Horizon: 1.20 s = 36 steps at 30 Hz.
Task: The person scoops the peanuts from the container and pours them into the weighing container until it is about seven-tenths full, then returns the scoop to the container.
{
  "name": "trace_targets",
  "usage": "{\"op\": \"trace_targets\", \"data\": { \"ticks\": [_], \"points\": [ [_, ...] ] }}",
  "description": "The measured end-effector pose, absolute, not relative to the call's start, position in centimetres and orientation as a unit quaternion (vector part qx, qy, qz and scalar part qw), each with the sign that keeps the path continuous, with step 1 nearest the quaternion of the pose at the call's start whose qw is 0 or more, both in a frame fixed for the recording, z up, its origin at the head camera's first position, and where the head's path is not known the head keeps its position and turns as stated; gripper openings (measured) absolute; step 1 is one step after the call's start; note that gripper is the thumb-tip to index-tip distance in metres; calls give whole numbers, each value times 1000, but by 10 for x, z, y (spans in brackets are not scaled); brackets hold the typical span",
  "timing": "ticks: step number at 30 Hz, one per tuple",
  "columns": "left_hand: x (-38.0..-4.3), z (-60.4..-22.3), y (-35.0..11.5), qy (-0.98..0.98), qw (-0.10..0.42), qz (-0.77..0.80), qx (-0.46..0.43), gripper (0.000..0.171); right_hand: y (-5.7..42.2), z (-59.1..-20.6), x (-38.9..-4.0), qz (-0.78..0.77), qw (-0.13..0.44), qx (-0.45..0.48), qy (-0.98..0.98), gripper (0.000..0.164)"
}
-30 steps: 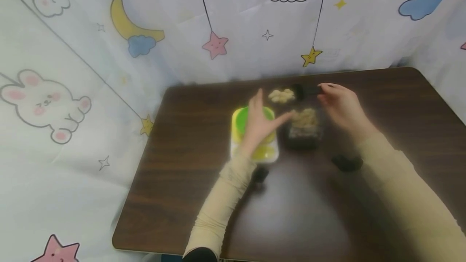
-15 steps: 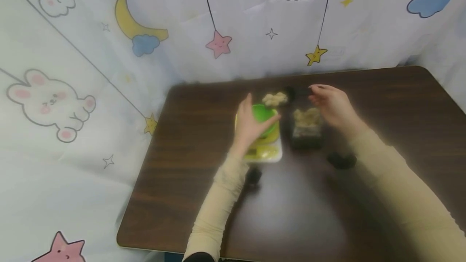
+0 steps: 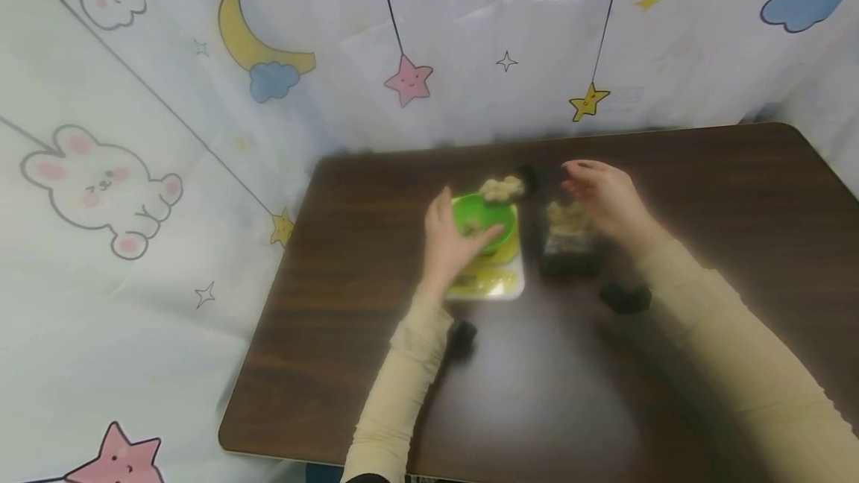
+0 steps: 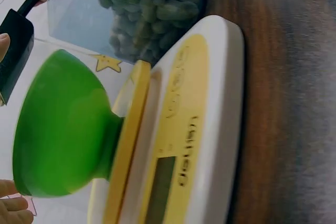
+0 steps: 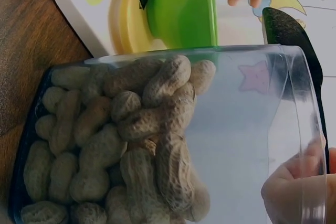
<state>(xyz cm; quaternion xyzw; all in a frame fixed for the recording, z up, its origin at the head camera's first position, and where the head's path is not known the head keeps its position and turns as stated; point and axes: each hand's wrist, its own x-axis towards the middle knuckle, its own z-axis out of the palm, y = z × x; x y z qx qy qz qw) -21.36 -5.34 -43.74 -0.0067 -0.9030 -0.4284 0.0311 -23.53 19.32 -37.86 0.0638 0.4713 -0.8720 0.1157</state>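
Observation:
My right hand (image 3: 607, 196) grips the thin handle of a black scoop (image 3: 529, 179), heaped with peanuts (image 3: 499, 189). The scoop's front end overlaps the far rim of a green bowl (image 3: 495, 215) in the head view. A few pale peanuts show inside the bowl. It stands on the yellow platform of a white-and-yellow kitchen scale (image 4: 205, 119). My left hand (image 3: 446, 244) is spread at the bowl's left and near side, thumb and fingers apart, fingertips (image 4: 16, 213) close to the rim. In the left wrist view, the scoop (image 4: 16, 51) is high beside the bowl.
Right of the scale stands a clear box (image 5: 241, 108) partly filled with unshelled peanuts (image 5: 152, 108). Small dark blocks hang at both wrists. The brown table (image 3: 335, 244) meets a cartoon-printed cloth (image 3: 349, 58) at the back.
My right hand has carried the loaded scoop left and slightly nearer, over the bowl's rim. My left hand has shifted left, uncovering more of the bowl and the peanuts inside.

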Motion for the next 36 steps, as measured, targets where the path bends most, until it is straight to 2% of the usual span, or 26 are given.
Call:
{"op": "trace_targets", "data": {
  "ticks": [9,19,21,28,36],
  "points": [
    [-210,-453,-54,-903,21,-429,-4,127,188,-385,-234,-821,93,78,559,11],
    [-211,-466,-56,-896,2,-445,-2,135,187,-385,-232,-765,87,70,635,2],
    [-211,-468,-56,-895,6,-446,-6,135,186,-385,-232,-744,85,74,658,7],
    [-213,-470,-56,-890,23,-455,-20,126,181,-382,-228,-651,75,82,751,43],
    [-211,-467,-56,-893,22,-448,-26,124,176,-381,-224,-582,38,57,810,51]
  ]
}}
